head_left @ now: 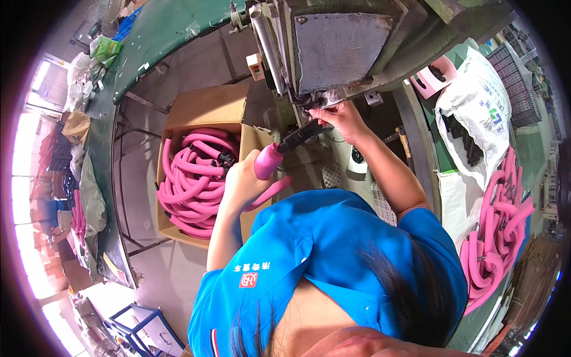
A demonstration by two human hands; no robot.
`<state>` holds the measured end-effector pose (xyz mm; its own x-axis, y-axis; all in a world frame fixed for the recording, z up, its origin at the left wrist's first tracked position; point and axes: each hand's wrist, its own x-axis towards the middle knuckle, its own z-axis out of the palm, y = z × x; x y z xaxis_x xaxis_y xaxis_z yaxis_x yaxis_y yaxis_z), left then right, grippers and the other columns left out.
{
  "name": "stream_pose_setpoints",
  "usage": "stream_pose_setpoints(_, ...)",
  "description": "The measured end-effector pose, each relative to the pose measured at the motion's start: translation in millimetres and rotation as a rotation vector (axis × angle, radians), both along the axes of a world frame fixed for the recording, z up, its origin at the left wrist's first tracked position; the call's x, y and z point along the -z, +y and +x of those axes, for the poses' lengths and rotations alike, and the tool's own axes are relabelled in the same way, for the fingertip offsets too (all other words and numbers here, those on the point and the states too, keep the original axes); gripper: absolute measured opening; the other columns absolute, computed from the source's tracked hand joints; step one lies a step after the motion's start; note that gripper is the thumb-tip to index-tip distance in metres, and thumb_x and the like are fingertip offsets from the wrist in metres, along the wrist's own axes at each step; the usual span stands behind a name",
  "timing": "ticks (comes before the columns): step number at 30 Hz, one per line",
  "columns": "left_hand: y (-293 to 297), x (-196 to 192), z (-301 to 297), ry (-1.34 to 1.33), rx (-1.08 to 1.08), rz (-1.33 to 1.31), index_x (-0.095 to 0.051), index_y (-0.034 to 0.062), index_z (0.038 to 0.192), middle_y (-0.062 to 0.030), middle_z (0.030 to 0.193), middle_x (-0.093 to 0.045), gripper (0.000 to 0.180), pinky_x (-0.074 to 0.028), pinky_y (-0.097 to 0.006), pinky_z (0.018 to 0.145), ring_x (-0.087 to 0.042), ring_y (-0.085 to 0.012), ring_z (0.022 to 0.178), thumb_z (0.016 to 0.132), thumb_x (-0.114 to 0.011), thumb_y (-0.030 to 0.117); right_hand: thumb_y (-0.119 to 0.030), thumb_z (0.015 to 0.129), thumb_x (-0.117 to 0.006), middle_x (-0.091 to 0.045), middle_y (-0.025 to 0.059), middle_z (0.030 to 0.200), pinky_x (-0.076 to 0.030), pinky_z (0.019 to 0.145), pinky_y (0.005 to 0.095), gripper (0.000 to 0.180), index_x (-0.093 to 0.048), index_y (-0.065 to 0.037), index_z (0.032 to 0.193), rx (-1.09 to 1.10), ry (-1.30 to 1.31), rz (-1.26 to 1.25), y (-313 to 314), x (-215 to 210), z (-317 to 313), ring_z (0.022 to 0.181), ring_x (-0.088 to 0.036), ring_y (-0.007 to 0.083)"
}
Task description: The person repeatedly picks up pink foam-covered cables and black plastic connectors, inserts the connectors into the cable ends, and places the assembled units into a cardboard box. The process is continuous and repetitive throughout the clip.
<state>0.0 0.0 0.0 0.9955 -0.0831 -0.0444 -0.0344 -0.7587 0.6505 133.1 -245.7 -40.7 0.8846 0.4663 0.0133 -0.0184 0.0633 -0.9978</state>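
My left hand (245, 181) is wrapped round a pink foam-covered tube (269, 162), whose bent end shows beside my body. A black plastic fitting (299, 135) sticks out of the tube's upper end and slants up to the right, under the head of a grey-green machine (342, 44). At the fitting's far end, the fingers of my right hand (344, 121) are pinched together just below the machine's small metal tooling (318, 100). Whatever lies between those fingertips is too small and covered to make out.
On the left, an open cardboard box (208, 107) holds several pink tubes (199, 178). More pink tubes (491, 238) lie on the right bench, near a white sack (479, 107) of black parts and a pink bin (433, 80). A green table (172, 27) runs along the upper left.
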Motion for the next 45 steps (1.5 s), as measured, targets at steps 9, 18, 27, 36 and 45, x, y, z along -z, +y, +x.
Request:
stream_pose_setpoints(9,-26.3,-5.7,-5.3,0.012,0.167,0.005,-0.054,0.008,0.091,-0.0204,0.074,-0.062,0.031,-0.048,-0.047,0.064,-0.061,-0.0405,0.074,0.071,-0.071,0.024,-0.045,0.097,-0.043,-0.042,-0.0047,0.074,-0.035,0.054,0.0207,0.039,-0.053,-0.008,0.106,0.238,0.269,0.143,-25.9,-9.5,-32.0,0.061,-0.04,0.0039)
stream_pose_setpoints(18,-96.2,-9.8,-23.0,-0.184,0.456,0.115,-0.051,0.0106,0.085,-0.0091,0.07,-0.059,0.023,-0.048,-0.042,0.055,-0.062,-0.0303,0.064,0.069,-0.067,0.018,-0.038,0.101,-0.037,-0.062,0.0051,0.092,-0.045,0.084,0.0277,0.043,-0.062,-0.003,0.098,-0.094,0.148,0.03,-76.1,-48.7,-121.3,0.091,-0.059,0.0119)
stream_pose_setpoints(27,-159.6,-0.1,-31.9,-0.149,0.544,0.089,-0.056,0.0086,0.093,-0.0104,0.074,-0.062,0.027,-0.051,-0.039,0.057,-0.064,-0.0294,0.067,0.071,-0.063,0.023,-0.039,0.099,-0.041,-0.057,0.0044,0.082,-0.042,0.077,0.027,0.044,-0.06,-0.001,0.086,-0.066,0.092,-0.067,-111.0,-31.7,-150.7,0.08,-0.054,0.0127)
stream_pose_setpoints(36,-181.3,-0.4,-34.3,-0.183,-0.073,-0.285,-0.06,0.0038,0.093,-0.0072,0.086,-0.064,0.031,-0.05,-0.03,0.074,-0.063,-0.0169,0.079,0.068,-0.077,0.009,-0.05,0.096,-0.041,-0.056,0.0069,0.104,-0.04,0.09,0.0309,0.051,-0.053,-0.002,0.109,0.533,0.421,0.473,-168.9,-1.6,-109.8,0.099,-0.053,0.016)
stream_pose_setpoints(45,-107.9,72.2,-54.2,0.233,-0.606,-1.52,-0.058,0.0128,0.097,-0.0043,0.085,-0.057,0.018,-0.046,-0.031,0.07,-0.054,-0.0165,0.075,0.08,-0.051,0.013,-0.023,0.08,-0.072,-0.061,0.0084,0.095,-0.041,0.096,0.0449,0.044,-0.05,-0.009,0.116,0.289,0.741,0.842,-200.7,46.7,-135.1,0.093,-0.059,0.0223)
